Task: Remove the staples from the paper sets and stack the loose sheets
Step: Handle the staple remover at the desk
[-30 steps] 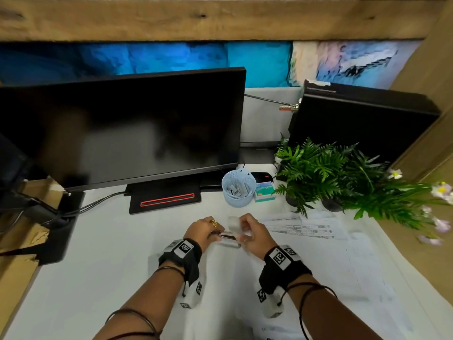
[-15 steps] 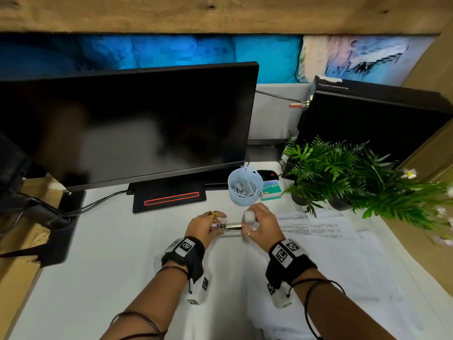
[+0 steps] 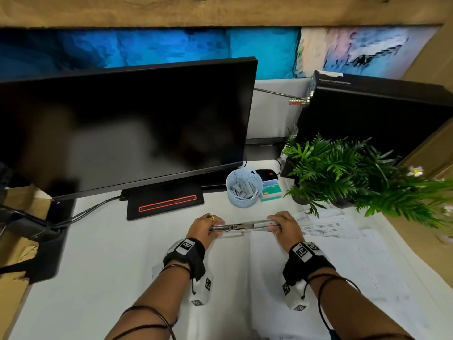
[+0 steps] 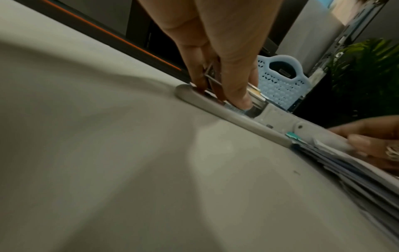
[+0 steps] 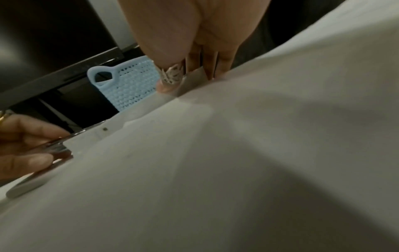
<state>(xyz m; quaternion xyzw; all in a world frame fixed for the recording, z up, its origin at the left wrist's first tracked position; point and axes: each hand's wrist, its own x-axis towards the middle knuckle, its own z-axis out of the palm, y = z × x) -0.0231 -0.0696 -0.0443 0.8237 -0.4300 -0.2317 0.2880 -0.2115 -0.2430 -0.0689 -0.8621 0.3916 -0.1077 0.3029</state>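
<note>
A grey and metal stapler (image 3: 241, 227) lies swung out flat and long, just above the white desk. My left hand (image 3: 204, 225) grips its metal left end, with the fingers (image 4: 226, 76) pinched over the metal rail. Its grey plastic right end is held by my right hand (image 3: 284, 224). The left wrist view shows the stapler's grey body (image 4: 237, 117) lying low along the desk. Printed paper sheets (image 3: 326, 229) lie spread to the right, under and beyond my right hand. No staple is visible in the sheets.
A pale blue basket (image 3: 242, 190) holding staple strips stands behind the hands, with a green staple box (image 3: 270, 191) beside it. A dark monitor (image 3: 127, 128) on its stand fills the back left. Potted plants (image 3: 343, 175) and a black computer case (image 3: 375, 114) stand at the right.
My hands have moved apart and the stapler, folded between them before, now lies opened out flat. The right hand shifted to the right with its end.
</note>
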